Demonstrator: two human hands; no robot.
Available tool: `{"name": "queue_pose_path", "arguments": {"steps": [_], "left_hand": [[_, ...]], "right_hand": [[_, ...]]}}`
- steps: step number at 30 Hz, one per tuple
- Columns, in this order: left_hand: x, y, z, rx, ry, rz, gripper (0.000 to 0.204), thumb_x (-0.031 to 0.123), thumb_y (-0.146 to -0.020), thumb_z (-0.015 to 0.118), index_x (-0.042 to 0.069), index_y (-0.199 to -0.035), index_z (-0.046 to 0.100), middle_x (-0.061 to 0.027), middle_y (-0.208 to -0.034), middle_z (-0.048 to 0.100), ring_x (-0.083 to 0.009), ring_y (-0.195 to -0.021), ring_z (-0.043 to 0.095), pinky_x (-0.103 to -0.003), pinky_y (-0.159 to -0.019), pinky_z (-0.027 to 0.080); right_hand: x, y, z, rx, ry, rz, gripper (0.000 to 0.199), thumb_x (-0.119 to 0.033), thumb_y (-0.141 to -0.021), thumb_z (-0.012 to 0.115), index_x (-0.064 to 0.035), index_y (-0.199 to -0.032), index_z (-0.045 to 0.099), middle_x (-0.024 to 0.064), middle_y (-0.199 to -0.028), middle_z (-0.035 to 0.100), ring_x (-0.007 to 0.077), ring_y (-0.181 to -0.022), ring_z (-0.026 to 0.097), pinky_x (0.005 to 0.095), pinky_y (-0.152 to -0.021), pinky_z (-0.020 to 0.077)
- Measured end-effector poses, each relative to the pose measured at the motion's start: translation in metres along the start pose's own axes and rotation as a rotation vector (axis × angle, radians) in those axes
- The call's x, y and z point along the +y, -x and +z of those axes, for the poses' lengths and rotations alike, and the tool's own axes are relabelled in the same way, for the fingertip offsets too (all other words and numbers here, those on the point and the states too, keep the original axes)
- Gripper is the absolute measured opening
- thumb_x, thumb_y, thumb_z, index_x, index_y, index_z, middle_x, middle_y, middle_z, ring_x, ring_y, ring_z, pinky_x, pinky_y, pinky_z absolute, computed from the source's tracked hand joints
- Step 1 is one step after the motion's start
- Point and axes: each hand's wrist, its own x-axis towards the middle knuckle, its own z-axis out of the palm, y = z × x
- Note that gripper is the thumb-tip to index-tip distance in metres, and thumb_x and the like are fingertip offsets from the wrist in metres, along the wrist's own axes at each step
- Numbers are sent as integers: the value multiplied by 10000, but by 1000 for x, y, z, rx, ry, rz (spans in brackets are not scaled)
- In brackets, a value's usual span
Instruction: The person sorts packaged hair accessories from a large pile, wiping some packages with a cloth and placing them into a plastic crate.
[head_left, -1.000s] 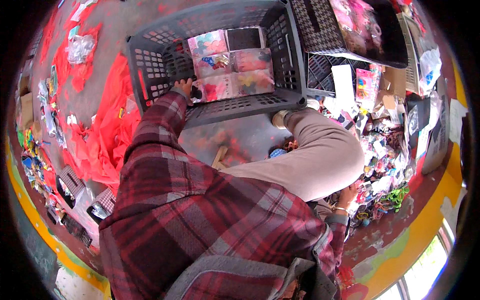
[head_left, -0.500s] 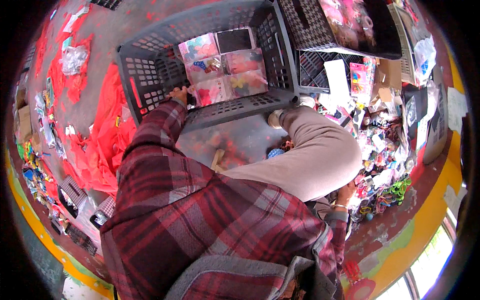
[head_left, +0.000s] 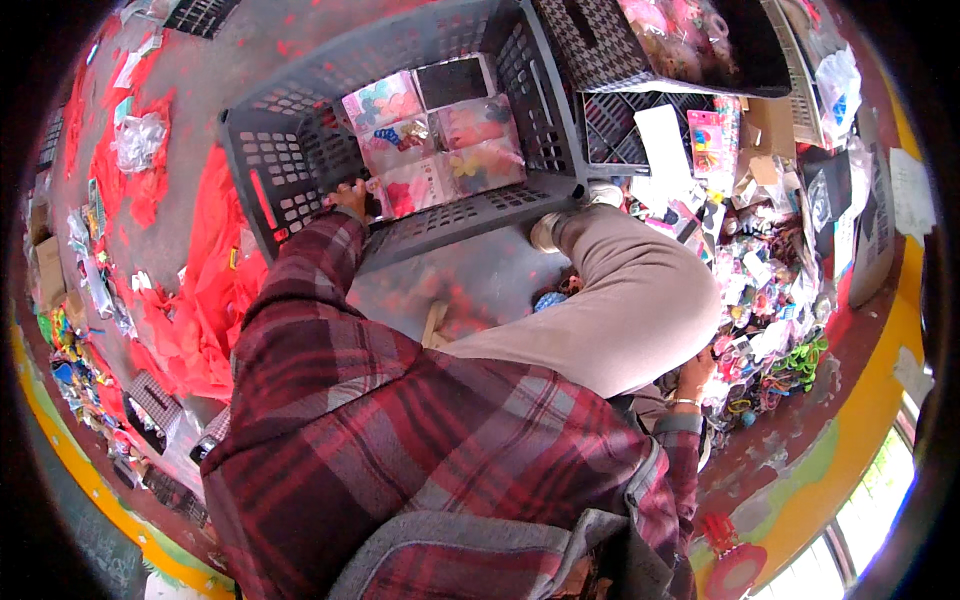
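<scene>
A grey plastic crate (head_left: 480, 222) with perforated walls stands on the floor in front of me. Flat clear packs of colourful flower-shaped and bow-like pieces (head_left: 470, 165) lie in rows inside it, beside a dark flat panel (head_left: 452, 84). My left hand (head_left: 350, 197) reaches over the crate's near-left edge with its fingers curled, next to the packs; what they hold is hidden. On the right, beside my bent knee, my right hand (head_left: 693, 376) is at the edge of a heap of small mixed accessories (head_left: 765, 300). Its fingertips cannot be made out against the heap.
A houndstooth-patterned box (head_left: 605, 45) with pink bagged goods stands right of the crate, above a black lattice basket (head_left: 610, 130). Red plastic sheeting (head_left: 205, 310) spreads over the floor at left, near a crumpled clear bag (head_left: 140, 142). A small wooden piece (head_left: 434, 323) lies near my leg.
The view has shifted slightly, so the crate sits a little further left in it. My left hand stays at the crate's near-left edge; my right hand remains beside the heap, slightly higher in view.
</scene>
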Motion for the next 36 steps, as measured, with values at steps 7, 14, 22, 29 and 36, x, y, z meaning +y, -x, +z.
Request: {"name": "queue_pose_path", "arguments": {"steps": [7, 14, 22, 29, 36], "left_hand": [[-8, -2, 2, -306, 10, 40, 778, 331, -547, 750, 212, -1220, 379, -129, -1045, 492, -373, -890, 531, -481, -686, 450], [-13, -10, -30, -484, 189, 36, 835, 320, -439, 831, 151, -1132, 396, -180, -1085, 466, -407, -966, 515, -501, -750, 462], [-30, -5, -63, -529, 315, 47, 818, 274, -442, 830, 94, -1107, 389, -213, -1075, 501, -397, -1025, 505, -484, -807, 460], [-21, -14, -90, -472, 263, 140, 509, 233, -636, 674, 80, -1060, 438, -192, -1006, 549, -380, -921, 556, -468, -773, 463], [-25, -11, -69, -526, 307, 126, 306, 220, -756, 565, 90, -1017, 473, -209, -1037, 523, -391, -902, 567, -481, -738, 472]], "right_hand": [[4, 5, 3, 25, -75, 53, 220, -130, -767, 557, -7, -931, 635, 85, -789, 658, 125, -717, 583, 268, -658, 451], [19, 3, 8, 27, -89, 31, 228, -164, -781, 585, -24, -952, 641, 74, -800, 663, 105, -728, 580, 266, -659, 454], [19, -5, 10, 36, -72, -19, 203, -165, -785, 591, -28, -926, 641, 79, -774, 649, 122, -707, 570, 284, -645, 451], [18, 7, 1, 41, -27, 55, 225, -187, -774, 598, -15, -915, 633, 86, -761, 631, 139, -676, 551, 284, -626, 439], [29, -3, 5, 20, -70, 23, 247, -187, -775, 579, -13, -940, 639, 95, -849, 652, 170, -762, 593, 298, -692, 453]]}}
